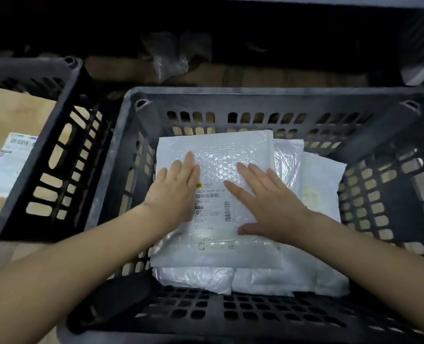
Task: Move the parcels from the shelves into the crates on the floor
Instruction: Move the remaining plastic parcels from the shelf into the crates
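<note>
Item 1: dark slotted crate (pixel 255 98) on the floor, filling the centre and 3 o'clock side of the view. Contents: a stack of white parcels.

Item 2: bubble mailer (pixel 221 155), white, uppermost of the stack, lying flat, printed shipping label (pixel 212 207) with barcodes facing up between the two hands.

Item 3: further white parcels (pixel 322 184) beneath it, edges showing at 3 o'clock and at 6 o'clock; their number cannot be told.

Item 4: left hand (pixel 175 187), flat on the mailer's 9 o'clock half, fingers straight and together, pointing to 12 o'clock; grip released, palm resting on the surface.

Item 5: right hand (pixel 265 202), flat on the mailer's 3 o'clock half, fingers straight and spread, thumb out toward 9 o'clock; grip released, nothing grasped.

Item 6: second dark crate (pixel 64 115) at 9 o'clock, just beside the first, holding a brown cardboard box (pixel 12 115) with a white label on top.

Item 7: crumpled clear plastic (pixel 168 60) at 12 o'clock, in shadow beyond the crates.
</note>
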Tool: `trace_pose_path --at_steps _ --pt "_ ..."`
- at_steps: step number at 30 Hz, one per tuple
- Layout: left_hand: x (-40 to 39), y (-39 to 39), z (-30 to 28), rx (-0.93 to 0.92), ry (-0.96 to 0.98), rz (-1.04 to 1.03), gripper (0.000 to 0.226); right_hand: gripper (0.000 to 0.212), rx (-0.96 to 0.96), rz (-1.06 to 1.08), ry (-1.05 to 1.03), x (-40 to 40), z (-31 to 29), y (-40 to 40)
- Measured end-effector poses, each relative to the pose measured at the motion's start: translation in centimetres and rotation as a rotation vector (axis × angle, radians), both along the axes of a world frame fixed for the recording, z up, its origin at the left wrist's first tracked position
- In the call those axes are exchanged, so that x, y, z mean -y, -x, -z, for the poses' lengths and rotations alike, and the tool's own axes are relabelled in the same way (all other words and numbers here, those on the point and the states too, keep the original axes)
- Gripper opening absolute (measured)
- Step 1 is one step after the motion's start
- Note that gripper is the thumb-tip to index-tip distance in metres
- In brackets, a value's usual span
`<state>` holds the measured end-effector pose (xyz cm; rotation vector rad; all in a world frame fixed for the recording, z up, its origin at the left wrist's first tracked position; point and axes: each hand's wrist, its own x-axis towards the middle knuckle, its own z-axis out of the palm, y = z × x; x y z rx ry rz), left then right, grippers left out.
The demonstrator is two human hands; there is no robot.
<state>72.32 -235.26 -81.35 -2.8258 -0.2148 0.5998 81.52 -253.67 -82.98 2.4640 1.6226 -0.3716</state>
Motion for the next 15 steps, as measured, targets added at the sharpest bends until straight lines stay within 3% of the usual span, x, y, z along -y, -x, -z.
trace_pose_path --at_steps 5,15 --pt "-1.0 -1.0 0.0 -0.285 0.103 0.018 0.138 0.112 -0.106 -0.017 -0.013 0.0 1.1 -1.0" --pt "0.2 -2.3 2.9 -0.346 -0.041 -0.015 0.145 0.113 -0.223 -0.006 0.047 -0.7 3.0 -2.8"
